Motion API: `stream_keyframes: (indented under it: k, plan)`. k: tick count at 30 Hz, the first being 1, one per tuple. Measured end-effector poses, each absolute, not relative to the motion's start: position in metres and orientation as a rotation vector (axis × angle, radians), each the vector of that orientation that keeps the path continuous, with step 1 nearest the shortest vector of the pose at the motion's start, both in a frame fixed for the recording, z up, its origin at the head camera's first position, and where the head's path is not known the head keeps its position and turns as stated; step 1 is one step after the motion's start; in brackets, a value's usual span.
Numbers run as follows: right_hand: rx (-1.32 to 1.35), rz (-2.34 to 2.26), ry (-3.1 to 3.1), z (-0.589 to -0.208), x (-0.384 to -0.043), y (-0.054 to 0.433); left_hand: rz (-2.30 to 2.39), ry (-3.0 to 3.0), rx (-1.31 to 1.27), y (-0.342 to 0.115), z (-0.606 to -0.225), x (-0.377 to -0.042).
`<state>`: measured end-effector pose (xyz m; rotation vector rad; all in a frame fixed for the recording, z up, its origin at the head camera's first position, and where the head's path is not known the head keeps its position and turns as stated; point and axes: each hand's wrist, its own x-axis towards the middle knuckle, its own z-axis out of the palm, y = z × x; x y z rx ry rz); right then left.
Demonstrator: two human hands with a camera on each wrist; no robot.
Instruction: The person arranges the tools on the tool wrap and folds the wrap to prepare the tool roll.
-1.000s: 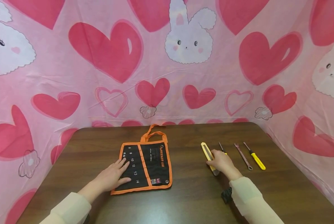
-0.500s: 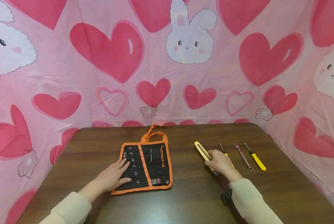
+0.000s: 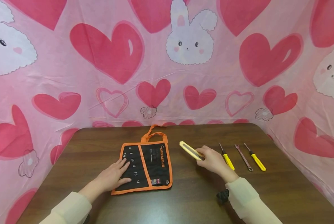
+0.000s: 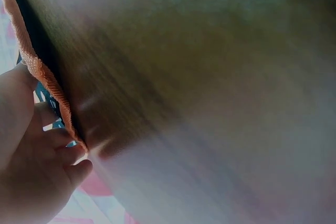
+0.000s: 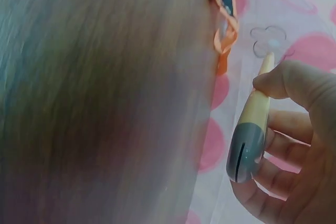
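Spread over the left part of a black tool pouch (image 3: 158, 165) with orange edging is my left hand (image 3: 112, 176), its fingers stretched across the row of printed numbers. The pouch lies flat, its orange strap (image 3: 153, 133) toward the back. In the left wrist view the orange edge (image 4: 51, 85) runs along the fingers. My right hand (image 3: 214, 160) holds a yellow utility knife (image 3: 187, 148) between thumb and fingers, right of the pouch. Its long body points toward the far left. The right wrist view shows the knife's grey end (image 5: 245, 150) with the thumb pressed on the yellow part.
Beyond the right hand lie a yellow-handled screwdriver (image 3: 227, 160), a combination wrench (image 3: 243, 156) and another yellow-handled screwdriver (image 3: 257, 161). All rest on the brown wooden table (image 3: 181, 202). A pink cloth (image 3: 155, 68) with hearts and rabbits hangs behind the table.
The right hand has carried the utility knife leftward toward the pouch and turned its far end further left. More of the nearer screwdriver now shows. The left hand stays in place.
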<state>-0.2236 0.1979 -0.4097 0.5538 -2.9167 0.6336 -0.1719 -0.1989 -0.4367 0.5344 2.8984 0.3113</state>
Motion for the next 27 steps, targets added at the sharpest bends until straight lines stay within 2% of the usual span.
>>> stream_keyframes:
  k: [12,27]
  plan:
    - [0.839,0.655,-2.874,-0.402,-0.215,0.174,0.312,2.908,0.555,-0.200,-0.437,-0.173]
    - [1.162,0.462,-2.851,-0.414,-0.212,0.140,0.306,2.908,0.564,-0.200,-0.438,-0.173]
